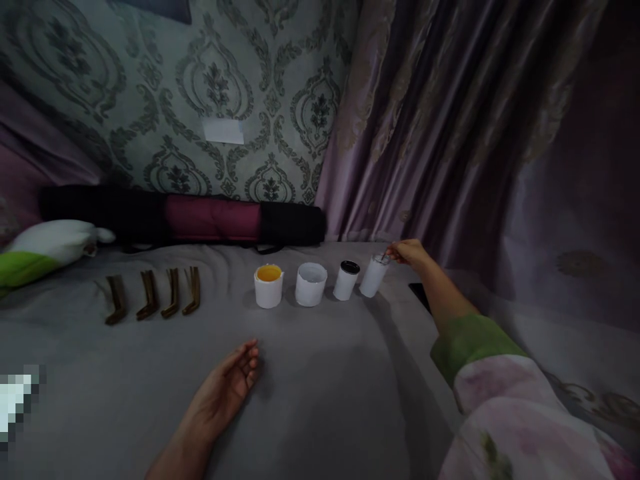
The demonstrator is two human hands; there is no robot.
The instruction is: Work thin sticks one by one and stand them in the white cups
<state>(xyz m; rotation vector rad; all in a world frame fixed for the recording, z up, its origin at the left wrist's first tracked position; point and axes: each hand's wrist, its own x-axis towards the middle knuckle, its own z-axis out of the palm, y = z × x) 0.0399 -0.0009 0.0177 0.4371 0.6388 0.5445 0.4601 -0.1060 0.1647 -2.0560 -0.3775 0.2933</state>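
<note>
My right hand point(409, 252) reaches far forward to the rightmost white cup point(373, 275) and pinches a thin stick or spoon handle standing in it. To its left stand a white cup with a black lid or dark filling point(346, 280), a wider white cup with white contents point(311, 284) and a white cup with yellow contents point(269, 285). My left hand point(231, 387) lies relaxed on the grey sheet point(320, 400), palm turned sideways, fingers loosely stretched, holding nothing.
Several brown angled wooden pieces point(150, 295) lie in a row at the left. A black and maroon rolled bag point(200, 217) rests against the patterned wall. A white and green pillow point(45, 250) is far left, purple curtains point(475, 133) at the right, a dark flat object point(419, 293) under my forearm.
</note>
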